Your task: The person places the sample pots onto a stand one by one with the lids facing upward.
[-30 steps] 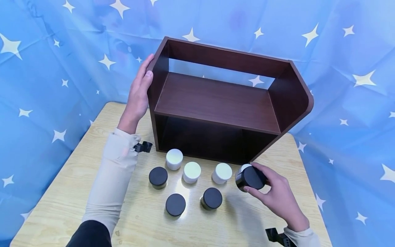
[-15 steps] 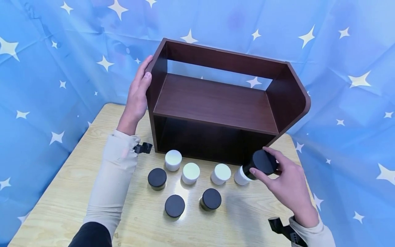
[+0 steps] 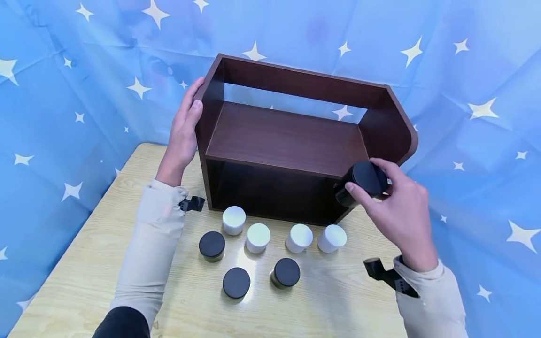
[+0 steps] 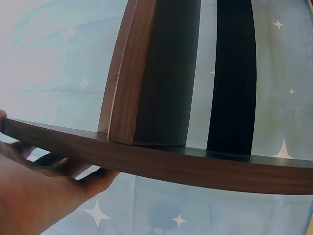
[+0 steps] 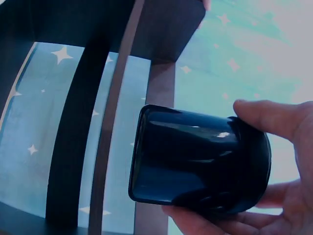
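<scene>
A dark brown two-level shelf (image 3: 287,138) stands on the table. My left hand (image 3: 182,134) rests along the outside of its left side panel; in the left wrist view the hand (image 4: 44,191) lies against the panel (image 4: 161,169). With thumb and fingers my right hand (image 3: 401,211) grips a black jar (image 3: 365,180), held tilted in the air before the shelf's right end, near the middle board's front edge. The right wrist view shows the jar (image 5: 200,161) on its side between thumb and fingers, its base facing the shelf.
Four white-lidded jars, among them one at left (image 3: 234,219) and one at right (image 3: 332,238), stand in front of the shelf. Three black-lidded jars (image 3: 212,245) (image 3: 236,282) (image 3: 286,273) stand nearer on the wooden table (image 3: 177,300). A blue star-patterned cloth (image 3: 63,112) hangs behind.
My right hand has lifted the black jar up and to the right, from beside the rightmost white jar to the height of the middle board. My left hand stays at the side panel.
</scene>
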### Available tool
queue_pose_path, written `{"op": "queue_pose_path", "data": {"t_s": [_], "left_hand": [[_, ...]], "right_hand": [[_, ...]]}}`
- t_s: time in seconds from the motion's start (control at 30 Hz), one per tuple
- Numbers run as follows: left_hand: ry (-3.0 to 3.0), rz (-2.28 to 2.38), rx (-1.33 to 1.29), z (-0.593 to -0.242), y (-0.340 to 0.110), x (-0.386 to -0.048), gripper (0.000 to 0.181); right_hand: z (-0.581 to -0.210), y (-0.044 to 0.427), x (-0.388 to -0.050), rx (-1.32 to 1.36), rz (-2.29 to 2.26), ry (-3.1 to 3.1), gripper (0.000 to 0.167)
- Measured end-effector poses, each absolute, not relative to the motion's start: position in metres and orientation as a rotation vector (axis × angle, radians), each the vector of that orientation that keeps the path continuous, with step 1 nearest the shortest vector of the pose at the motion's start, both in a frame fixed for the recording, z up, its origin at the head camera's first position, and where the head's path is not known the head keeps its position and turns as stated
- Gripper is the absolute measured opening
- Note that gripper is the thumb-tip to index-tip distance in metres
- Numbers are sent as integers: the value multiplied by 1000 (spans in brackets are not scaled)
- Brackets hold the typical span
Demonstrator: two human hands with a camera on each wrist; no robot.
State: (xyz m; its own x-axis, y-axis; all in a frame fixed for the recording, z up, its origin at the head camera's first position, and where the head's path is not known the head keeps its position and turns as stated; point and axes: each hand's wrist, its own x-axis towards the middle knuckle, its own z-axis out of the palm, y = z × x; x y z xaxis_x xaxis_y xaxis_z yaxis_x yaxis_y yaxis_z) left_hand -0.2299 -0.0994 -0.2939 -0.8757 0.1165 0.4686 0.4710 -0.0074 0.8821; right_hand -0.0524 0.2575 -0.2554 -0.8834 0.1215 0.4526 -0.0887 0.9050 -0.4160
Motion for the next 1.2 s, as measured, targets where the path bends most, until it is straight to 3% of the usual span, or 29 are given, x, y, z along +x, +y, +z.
{"op": "queue_pose_path", "data": {"t_s": [0.6, 1.2], "left_hand": [[-1978, -1986, -619, -294, -101, -229, 51], [-1966, -2003, -626, -294, -99, -231, 52]], "right_hand": [[-227, 243, -136, -83, 557, -2801, 70], [-224, 257, -198, -498, 683, -2899, 75]]}}
